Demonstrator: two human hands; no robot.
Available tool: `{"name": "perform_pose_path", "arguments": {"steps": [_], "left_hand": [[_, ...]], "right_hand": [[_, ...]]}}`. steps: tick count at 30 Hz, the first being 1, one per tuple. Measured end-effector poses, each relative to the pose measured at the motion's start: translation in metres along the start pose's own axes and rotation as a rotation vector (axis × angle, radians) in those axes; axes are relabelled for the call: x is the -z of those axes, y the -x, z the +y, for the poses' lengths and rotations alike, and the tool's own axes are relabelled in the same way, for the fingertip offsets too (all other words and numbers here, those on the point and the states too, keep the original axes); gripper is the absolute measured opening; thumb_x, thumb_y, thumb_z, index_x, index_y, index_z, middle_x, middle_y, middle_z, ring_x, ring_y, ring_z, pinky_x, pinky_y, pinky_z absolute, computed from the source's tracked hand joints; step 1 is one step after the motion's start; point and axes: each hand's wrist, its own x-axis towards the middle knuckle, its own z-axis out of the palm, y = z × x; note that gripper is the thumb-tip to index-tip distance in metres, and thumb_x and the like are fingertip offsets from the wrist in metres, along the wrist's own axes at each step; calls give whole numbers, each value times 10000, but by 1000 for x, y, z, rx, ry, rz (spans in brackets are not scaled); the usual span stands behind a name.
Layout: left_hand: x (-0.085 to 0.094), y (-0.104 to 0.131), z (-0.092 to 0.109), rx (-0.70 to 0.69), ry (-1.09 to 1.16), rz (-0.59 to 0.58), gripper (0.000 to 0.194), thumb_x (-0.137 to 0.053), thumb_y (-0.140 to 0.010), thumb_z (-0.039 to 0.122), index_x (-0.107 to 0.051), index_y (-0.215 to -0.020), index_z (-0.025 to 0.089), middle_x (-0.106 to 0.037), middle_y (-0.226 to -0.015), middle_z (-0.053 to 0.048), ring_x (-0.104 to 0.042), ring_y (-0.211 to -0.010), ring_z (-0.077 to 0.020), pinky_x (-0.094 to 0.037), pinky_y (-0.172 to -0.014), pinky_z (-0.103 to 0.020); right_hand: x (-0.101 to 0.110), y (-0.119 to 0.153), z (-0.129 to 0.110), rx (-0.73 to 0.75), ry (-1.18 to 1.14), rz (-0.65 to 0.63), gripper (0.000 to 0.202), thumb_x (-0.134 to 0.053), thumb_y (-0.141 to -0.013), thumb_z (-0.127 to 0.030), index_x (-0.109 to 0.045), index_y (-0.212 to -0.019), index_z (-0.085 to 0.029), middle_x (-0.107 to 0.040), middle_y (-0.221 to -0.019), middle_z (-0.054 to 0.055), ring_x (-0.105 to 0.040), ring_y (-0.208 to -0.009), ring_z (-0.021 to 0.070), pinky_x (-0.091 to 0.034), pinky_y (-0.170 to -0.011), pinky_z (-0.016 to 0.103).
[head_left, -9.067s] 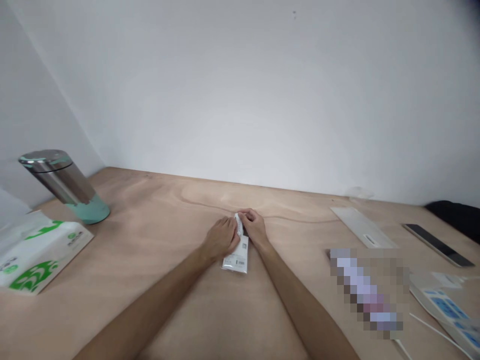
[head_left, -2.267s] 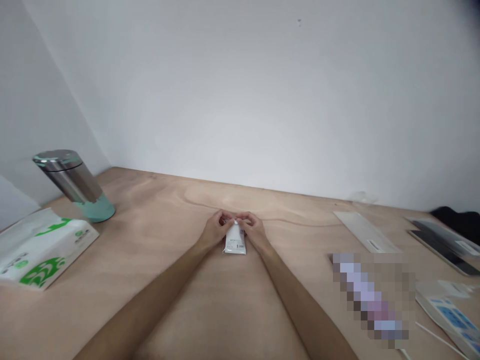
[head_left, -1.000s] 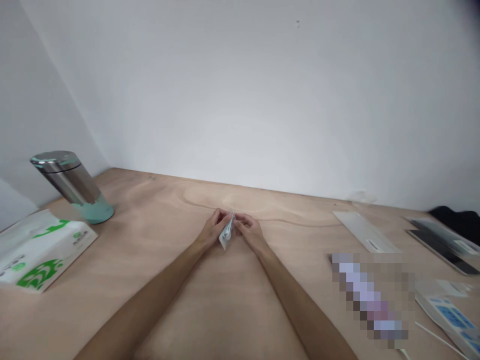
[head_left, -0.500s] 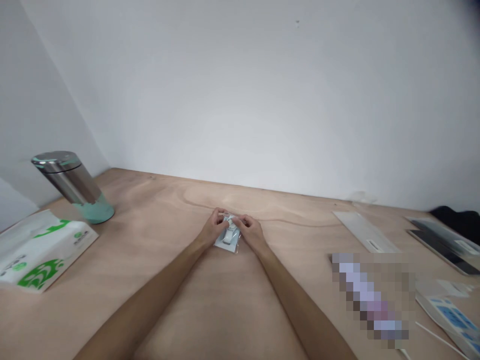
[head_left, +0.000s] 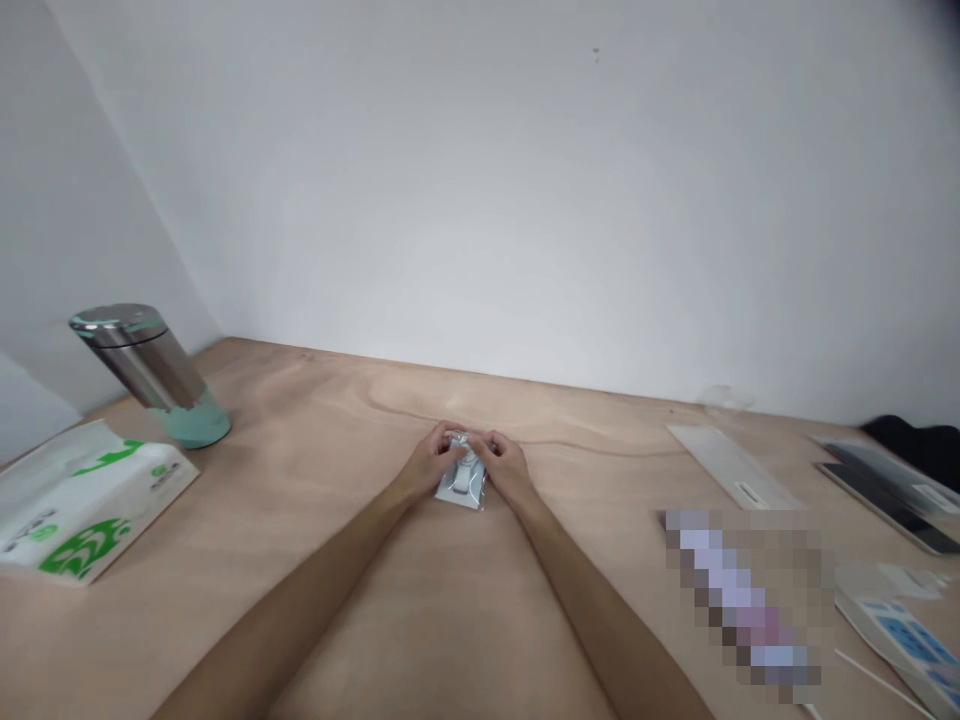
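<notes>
Near the middle of the wooden table, a small clear plastic bag [head_left: 460,488] with a white object inside is between my hands. The object looks like a white ring with a short strap below it; its exact kind I cannot make out. My left hand [head_left: 433,458] pinches the bag's upper left edge, thumb in front. On the upper right edge my right hand [head_left: 504,464] grips in the same way, fingers curled. The bag's lower end tilts toward me and shows between the wrists. Fingers partly cover its top.
At the left stand a steel tumbler [head_left: 154,370] with a mint base and a white-green tissue pack [head_left: 97,500]. To the right lie a clear flat sleeve [head_left: 727,465], a dark phone-like slab [head_left: 885,505], a blurred-out item [head_left: 739,600] and a blue-white packet [head_left: 907,635]. A wall [head_left: 480,200] rises behind.
Both hands keep their hold at the bag's top edge. The bag and my left hand have shifted slightly right and down in the picture, and my left fingers have moved a little.
</notes>
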Motion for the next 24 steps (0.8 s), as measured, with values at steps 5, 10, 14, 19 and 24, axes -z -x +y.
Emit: {"name": "perform_pose_path", "arguments": {"steps": [5,10,14,19,24], "left_hand": [[1,-1,-3,-6,13,-20,463,-671,-727,406,-498,-1081,164,-639,-883,-26,-612,-770,-134,-474,-673,-233],[1,-2,-6,-31,30,-33,470,-684,-727,423,-501,-1071,161,-647,-915,-37,-619,-806,-141,-480,-702,-241],[1,-4,-9,-65,9,-29,449,-683,-737,417,-522,-1065,156,-643,-969,-51,-615,-859,-142,-479,-745,-243],[3,-8,-15,-87,-40,-19,420,-675,-751,411,-539,-1059,159,-646,-1006,-57,-614,-870,-145,-482,-766,-250],[3,-5,-12,-82,-65,-27,418,-643,-778,448,-539,-1071,169,-656,-921,-36,-617,-818,-142,-478,-710,-235]], "right_hand": [[1,1,-4,-3,-16,0,385,-608,-775,-541,-615,-738,-158,-551,-638,-16,-450,-565,108,-343,-516,225],[2,0,-2,10,-20,2,378,-588,-790,-534,-630,-758,-160,-576,-662,-8,-467,-579,116,-353,-525,228],[2,-1,-1,4,-49,5,364,-579,-796,-519,-634,-779,-159,-584,-672,-4,-486,-598,122,-363,-530,229],[3,-1,-1,-16,-64,7,337,-577,-793,-500,-618,-767,-167,-540,-601,-13,-467,-558,123,-353,-499,228],[5,-1,0,4,-107,-12,337,-607,-767,-507,-572,-724,-175,-504,-573,-31,-418,-492,101,-327,-458,224]]}}
